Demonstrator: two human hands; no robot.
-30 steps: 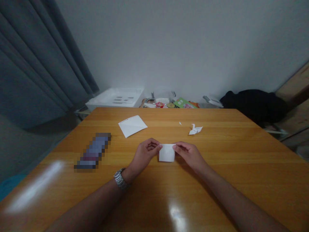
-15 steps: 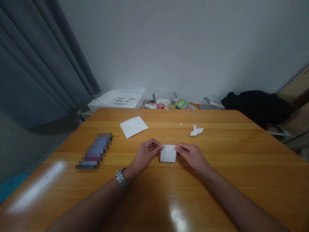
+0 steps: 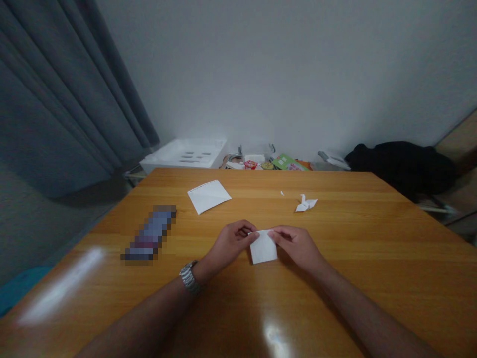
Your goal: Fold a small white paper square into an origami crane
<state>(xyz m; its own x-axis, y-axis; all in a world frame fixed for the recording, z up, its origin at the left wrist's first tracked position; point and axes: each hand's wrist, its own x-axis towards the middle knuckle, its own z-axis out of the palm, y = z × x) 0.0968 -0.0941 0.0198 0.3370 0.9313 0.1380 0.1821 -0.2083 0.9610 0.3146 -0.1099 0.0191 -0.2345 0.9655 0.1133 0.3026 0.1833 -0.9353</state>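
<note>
A small folded piece of white paper [image 3: 264, 248] lies at the middle of the wooden table [image 3: 335, 278]. My left hand [image 3: 231, 242], with a metal watch at the wrist, pinches its upper left corner. My right hand [image 3: 298, 244] pinches the upper right part of the same piece. Both hands have curled fingers pressed on the paper, which sits slightly turned.
A loose white sheet with a torn perforated edge [image 3: 208, 196] lies further back on the left. A small folded paper figure [image 3: 305, 204] rests at the back right. A blurred-out oblong object [image 3: 149, 233] lies to the left. Boxes and clutter stand beyond the far table edge.
The folded paper has turned a little, its lower edge now slanted, and my two hands have come closer together over its top edge.
</note>
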